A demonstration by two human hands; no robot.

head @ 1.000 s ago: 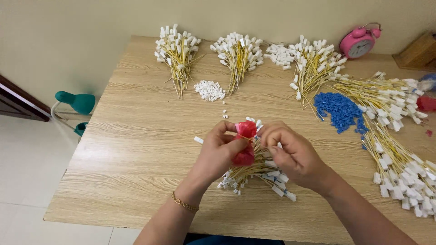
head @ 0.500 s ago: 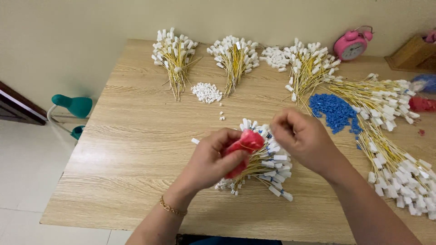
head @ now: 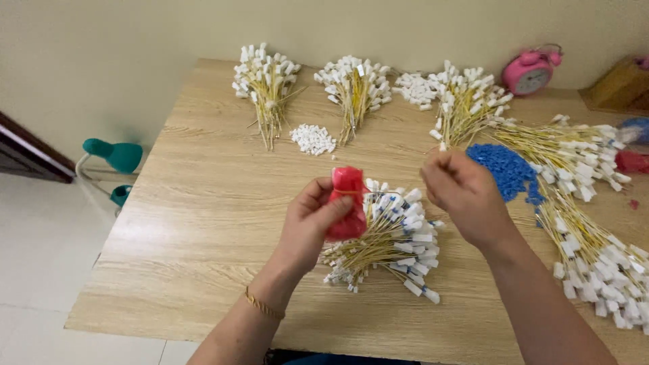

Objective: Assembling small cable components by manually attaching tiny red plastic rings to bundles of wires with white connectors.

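My left hand [head: 307, 226] holds a small red bundle [head: 347, 203] upright above the wooden table [head: 203, 223], with a thin yellow strand around its upper part. My right hand [head: 466, 192] is raised to the right of it with fingers pinched together; whether it grips the strand's end is too fine to tell. Under and between the hands lies a bundle of yellow wires with white connectors [head: 395, 240].
Several more bundles of yellow wires with white ends lie along the back [head: 265, 84] [head: 355, 88] and right side [head: 595, 250]. A pile of blue pieces [head: 503, 169], a small white pile [head: 312, 138], a pink alarm clock [head: 531, 69] and a teal stool [head: 115, 159] are around.
My hands have moved apart: the right hand pulled up and to the right away from the red bundle, which the left hand lifted and turned upright.
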